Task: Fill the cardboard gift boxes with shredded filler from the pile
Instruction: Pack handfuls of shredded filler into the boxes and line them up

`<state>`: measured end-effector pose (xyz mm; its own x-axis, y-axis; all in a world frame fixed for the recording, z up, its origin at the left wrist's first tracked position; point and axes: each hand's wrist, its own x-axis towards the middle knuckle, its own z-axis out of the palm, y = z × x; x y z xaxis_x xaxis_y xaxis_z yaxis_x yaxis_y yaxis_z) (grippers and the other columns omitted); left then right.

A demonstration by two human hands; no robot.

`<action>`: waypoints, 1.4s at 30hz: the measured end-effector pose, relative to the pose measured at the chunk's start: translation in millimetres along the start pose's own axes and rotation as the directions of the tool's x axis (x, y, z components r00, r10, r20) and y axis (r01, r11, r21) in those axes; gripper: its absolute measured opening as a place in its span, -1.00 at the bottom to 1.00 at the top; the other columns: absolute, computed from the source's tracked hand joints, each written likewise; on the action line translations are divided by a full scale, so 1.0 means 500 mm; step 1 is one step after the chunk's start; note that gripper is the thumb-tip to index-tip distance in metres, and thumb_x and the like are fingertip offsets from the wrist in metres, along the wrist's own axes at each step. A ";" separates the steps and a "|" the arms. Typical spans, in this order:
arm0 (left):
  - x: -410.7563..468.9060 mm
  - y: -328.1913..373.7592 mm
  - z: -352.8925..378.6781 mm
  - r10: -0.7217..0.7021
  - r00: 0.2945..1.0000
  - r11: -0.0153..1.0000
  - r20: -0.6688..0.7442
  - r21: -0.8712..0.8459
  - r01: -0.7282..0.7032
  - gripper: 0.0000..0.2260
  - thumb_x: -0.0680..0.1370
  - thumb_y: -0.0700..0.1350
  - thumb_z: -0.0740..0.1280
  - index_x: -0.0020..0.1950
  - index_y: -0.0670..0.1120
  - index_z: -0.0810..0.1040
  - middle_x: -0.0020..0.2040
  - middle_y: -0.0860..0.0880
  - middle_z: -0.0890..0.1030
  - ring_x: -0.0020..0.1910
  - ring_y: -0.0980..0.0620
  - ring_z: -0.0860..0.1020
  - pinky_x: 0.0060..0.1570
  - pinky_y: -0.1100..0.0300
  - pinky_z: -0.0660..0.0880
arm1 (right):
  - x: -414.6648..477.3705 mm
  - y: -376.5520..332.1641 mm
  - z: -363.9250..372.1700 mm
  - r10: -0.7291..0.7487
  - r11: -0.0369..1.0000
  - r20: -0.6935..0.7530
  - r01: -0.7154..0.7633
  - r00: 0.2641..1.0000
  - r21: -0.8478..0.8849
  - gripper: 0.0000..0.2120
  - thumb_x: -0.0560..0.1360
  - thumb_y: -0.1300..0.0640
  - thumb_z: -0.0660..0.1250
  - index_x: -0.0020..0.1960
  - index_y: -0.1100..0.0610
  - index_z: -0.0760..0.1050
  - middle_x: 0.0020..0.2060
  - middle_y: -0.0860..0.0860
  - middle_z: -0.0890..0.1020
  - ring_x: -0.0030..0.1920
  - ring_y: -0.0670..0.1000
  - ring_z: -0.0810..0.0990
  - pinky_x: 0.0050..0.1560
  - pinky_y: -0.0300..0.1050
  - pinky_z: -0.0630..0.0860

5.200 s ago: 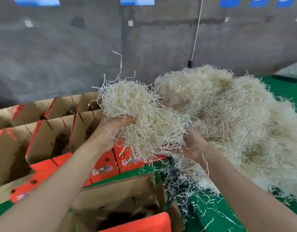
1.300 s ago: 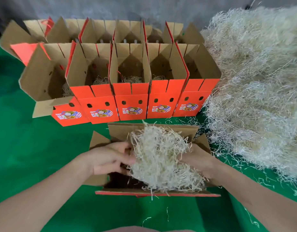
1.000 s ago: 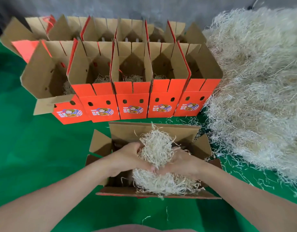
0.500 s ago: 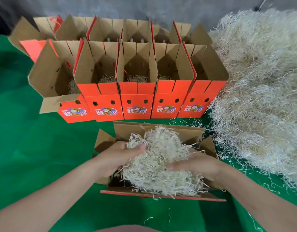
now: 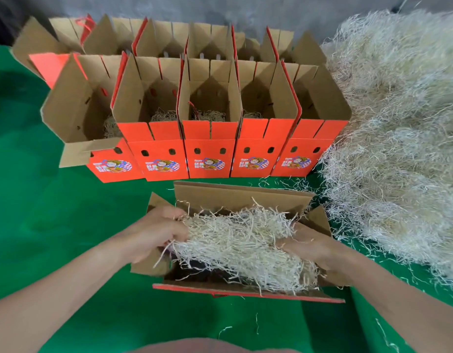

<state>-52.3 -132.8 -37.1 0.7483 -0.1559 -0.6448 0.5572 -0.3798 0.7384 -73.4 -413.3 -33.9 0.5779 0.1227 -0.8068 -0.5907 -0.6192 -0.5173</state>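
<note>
Because the wad of filler [image 5: 240, 245] sits across the mouth of the open box [image 5: 242, 200] rather than down inside it, the step in hand looks like the packing of this one box, which stands at the middle of the near edge of the green surface [image 5: 67, 212]. The left hand [image 5: 156, 233] grips the left end of the wad, its fingers curled into the strands. The right hand [image 5: 305, 247] lies against the right end with its fingers buried in the filler, so whether they close round it cannot be told. The wad's long axis runs left to right, in line with the long axis of the box, and it reaches almost from one end flap to the other. It lies between the two hands, neither plainly nearer, and the box's floor is straight below. A dark gap shows under the strands at the box's near left corner, so that end seems the emptier. The coming move probably calls for a downward press and a spread toward that corner. Some strands hang over the near red rim and could spill onto the surface. The pile [image 5: 398, 149] fills the right edge, closer to the right hand. The standing boxes [image 5: 210, 146] line up toward the far edge, several showing a little filler inside.
</note>
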 end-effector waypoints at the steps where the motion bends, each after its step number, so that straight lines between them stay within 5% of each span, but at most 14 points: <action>1: -0.002 0.002 -0.003 0.007 1.000 1.000 0.012 0.021 -0.007 -0.43 0.39 -0.39 0.29 0.39 -0.13 0.31 0.15 -0.02 0.39 0.15 0.03 0.36 0.12 0.17 0.28 | -0.001 0.000 0.000 0.025 0.999 -0.005 -0.024 1.000 0.046 -0.25 0.52 -0.10 0.24 0.52 0.12 -0.09 0.50 0.04 0.06 0.47 0.12 0.09 0.41 0.05 0.05; 4: -0.009 0.015 -0.004 0.057 0.996 0.997 0.062 0.040 -0.060 -0.43 0.40 -0.40 0.33 0.38 -0.12 0.32 0.10 -0.01 0.48 0.11 0.05 0.46 0.14 0.14 0.38 | 0.000 0.006 -0.003 -0.010 0.995 -0.109 0.021 0.994 0.097 -0.17 0.48 0.10 0.36 0.52 0.10 -0.14 0.49 0.08 0.09 0.45 0.13 0.14 0.40 0.03 0.11; 9: 0.005 0.042 0.039 0.092 0.989 0.972 0.119 -0.226 -0.063 -0.39 0.35 -0.38 0.41 0.35 -0.08 0.38 0.08 -0.01 0.51 0.13 0.06 0.46 0.23 0.22 0.32 | -0.007 -0.028 0.011 -0.098 0.981 0.074 0.083 0.992 0.176 0.33 0.02 -0.34 0.54 0.51 -0.03 -0.19 0.49 -0.06 0.05 0.47 0.02 0.10 0.42 0.02 0.04; 11: 0.013 0.050 0.069 0.068 0.978 0.955 0.196 -0.298 -0.007 -0.39 0.31 -0.31 0.44 0.32 -0.01 0.41 -0.02 0.02 0.56 0.14 0.10 0.45 0.33 0.13 0.25 | -0.003 -0.044 0.036 -0.100 0.990 0.049 0.095 0.994 0.101 0.13 0.12 -0.33 0.51 0.50 -0.01 0.03 0.43 -0.11 0.17 0.43 -0.07 0.20 0.38 -0.06 0.18; 14: 0.018 0.051 0.079 0.040 0.963 0.956 0.268 -0.291 0.041 -0.57 0.32 -0.28 0.47 0.12 0.01 0.50 -0.09 0.00 0.67 -0.11 0.14 0.62 -0.11 0.26 0.54 | 0.027 -0.049 0.052 -0.140 0.988 -0.167 0.148 0.976 0.037 -0.81 0.38 0.03 0.45 -0.06 -0.04 0.48 0.02 -0.13 0.55 0.02 -0.21 0.52 -0.10 -0.32 0.50; 18: 0.021 0.032 0.017 0.032 0.995 0.999 0.089 0.005 -0.032 -0.72 0.36 -0.25 0.47 -0.04 0.02 0.51 -0.06 -0.05 0.57 -0.16 0.05 0.49 -0.24 0.23 0.38 | 0.030 -0.017 0.002 -0.058 0.992 -0.267 0.084 0.962 0.089 -0.34 0.42 -0.06 0.41 0.38 0.17 0.22 -0.09 0.00 0.53 -0.02 0.02 0.54 0.07 -0.08 0.46; 20: 0.020 0.024 -0.012 0.043 0.999 0.996 0.023 0.079 -0.044 -0.76 0.39 -0.22 0.45 -0.02 0.01 0.54 -0.01 -0.08 0.55 -0.12 0.05 0.46 -0.20 0.20 0.36 | 0.022 -0.008 -0.013 -0.036 0.989 -0.247 0.070 0.968 0.129 -0.35 0.41 -0.09 0.41 0.35 0.12 0.21 -0.12 -0.07 0.47 -0.07 -0.01 0.48 0.10 -0.06 0.37; 24: 0.022 0.017 -0.006 0.061 0.990 0.983 0.130 0.165 -0.083 -0.26 0.28 0.06 0.53 0.40 -0.07 0.34 0.36 -0.04 0.39 0.24 0.07 0.37 0.10 0.27 0.32 | 0.024 -0.031 0.009 -0.084 0.980 -0.114 0.103 0.990 0.169 -0.52 0.39 -0.12 0.41 0.14 0.15 0.38 0.25 0.01 0.45 -0.07 -0.08 0.43 0.18 -0.05 0.28; 27: 0.026 0.033 0.056 -0.078 0.954 0.977 0.291 0.214 0.015 0.17 0.09 0.29 0.52 0.52 -0.14 0.05 0.50 -0.04 0.16 0.43 0.01 0.21 0.31 0.19 0.19 | 0.025 -0.072 0.037 -0.115 0.986 -0.005 0.115 0.993 0.119 0.00 0.13 -0.41 0.40 0.42 0.07 0.26 0.41 -0.02 0.31 0.30 0.03 0.36 0.32 0.07 0.19; 29: 0.036 0.029 0.077 -0.090 0.975 0.958 0.203 0.285 0.029 0.01 0.25 0.10 0.55 0.51 -0.17 0.06 0.40 -0.04 0.31 0.30 -0.02 0.35 0.23 0.17 0.30 | 0.023 -0.079 0.034 -0.156 0.979 0.102 0.140 0.982 0.145 -0.03 0.07 -0.49 0.37 0.40 -0.19 0.26 0.48 -0.07 0.16 0.47 0.06 0.10 0.39 0.23 -0.01; 32: 0.046 0.020 0.046 -0.012 0.999 0.988 0.041 0.155 0.005 -0.29 0.36 -0.18 0.47 0.43 -0.18 0.21 0.12 0.03 0.44 0.09 0.05 0.42 0.14 0.16 0.35 | 0.011 -0.040 -0.005 -0.185 0.947 0.088 0.154 0.979 0.283 -0.05 0.05 -0.31 0.50 0.35 -0.04 0.29 0.48 -0.04 0.12 0.47 0.01 0.04 0.43 0.15 -0.12; 36: 0.046 0.012 0.021 -0.094 0.989 0.982 0.115 -0.152 0.111 -0.09 0.28 -0.15 0.53 0.49 -0.08 0.08 0.42 -0.02 0.27 0.28 0.06 0.25 0.32 0.12 0.13 | 0.017 0.002 0.003 -0.092 0.992 0.215 0.071 0.972 0.103 0.07 0.21 0.03 0.53 0.51 0.06 -0.08 0.47 0.00 0.09 0.47 0.03 0.07 0.44 0.04 -0.02; 39: 0.036 0.016 0.066 -0.127 0.917 0.991 0.379 0.085 0.102 -0.19 0.12 0.09 0.61 0.28 0.13 0.30 0.26 0.21 0.34 0.27 0.13 0.29 0.40 0.07 0.08 | 0.045 -0.012 0.036 -0.082 0.986 0.048 0.074 0.995 0.149 -0.19 0.40 0.20 0.40 0.49 0.09 0.01 0.46 0.08 0.16 0.43 0.10 0.18 0.42 0.11 0.11; 42: 0.054 -0.006 0.104 -0.098 0.955 0.966 0.279 0.256 0.024 -0.48 0.37 -0.12 0.50 0.27 0.08 0.39 0.21 0.12 0.50 0.14 0.15 0.43 0.39 0.10 0.21 | 0.050 -0.035 0.032 -0.048 0.948 -0.099 0.077 0.994 0.310 -0.29 0.46 0.15 0.35 0.48 0.11 0.05 0.39 0.07 0.27 0.41 0.16 0.21 0.37 0.24 0.09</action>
<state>-52.2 -183.4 -67.1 0.5601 -0.3660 -0.7432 0.4645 -0.6041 0.6475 -57.6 -387.2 -49.4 0.6584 0.0752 -0.7489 -0.6899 -0.3374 -0.6405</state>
